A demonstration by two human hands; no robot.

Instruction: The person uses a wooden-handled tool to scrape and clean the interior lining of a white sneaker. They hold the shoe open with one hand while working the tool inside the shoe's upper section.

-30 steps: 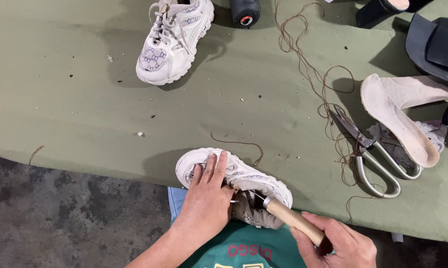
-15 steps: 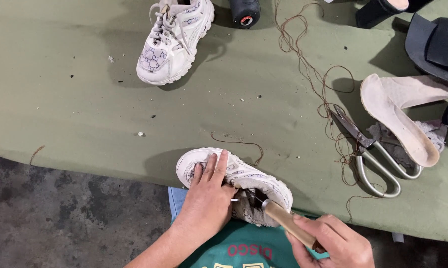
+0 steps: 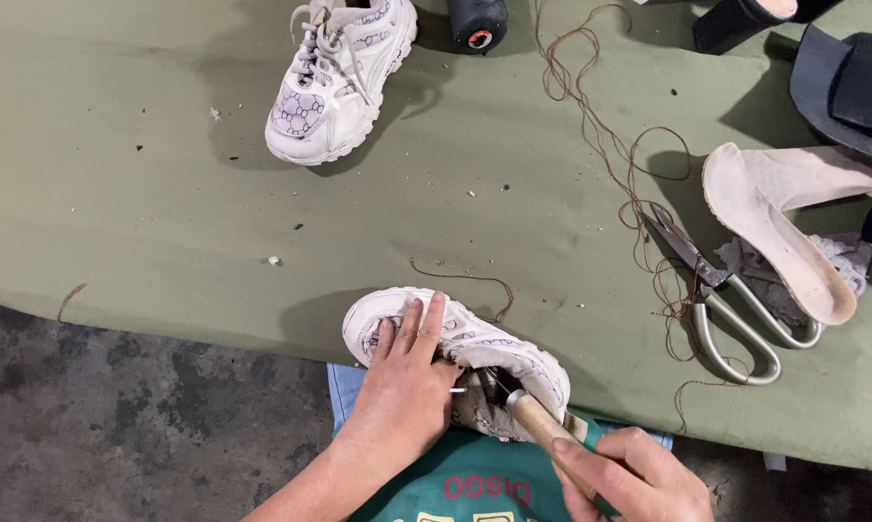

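Note:
A white sneaker (image 3: 475,343) lies on its side at the near edge of the green table (image 3: 146,174), partly over my lap. My left hand (image 3: 402,391) presses flat on its upper and holds it steady. My right hand (image 3: 634,478) grips a wooden-handled tool (image 3: 542,430) whose metal tip pokes into the shoe's opening. A second white sneaker (image 3: 339,72) with laces stands at the far middle of the table.
Large metal scissors (image 3: 721,309) lie right of the shoe amid loose brown thread (image 3: 610,135). A pale insole (image 3: 779,227) and black shoe parts (image 3: 847,82) sit at the right. A black thread spool (image 3: 477,21) stands at the top. Dark floor (image 3: 117,425) is at lower left.
My right hand has pushed the tool further into the shoe's opening and shifted slightly left. My left hand stays pressed on the sneaker.

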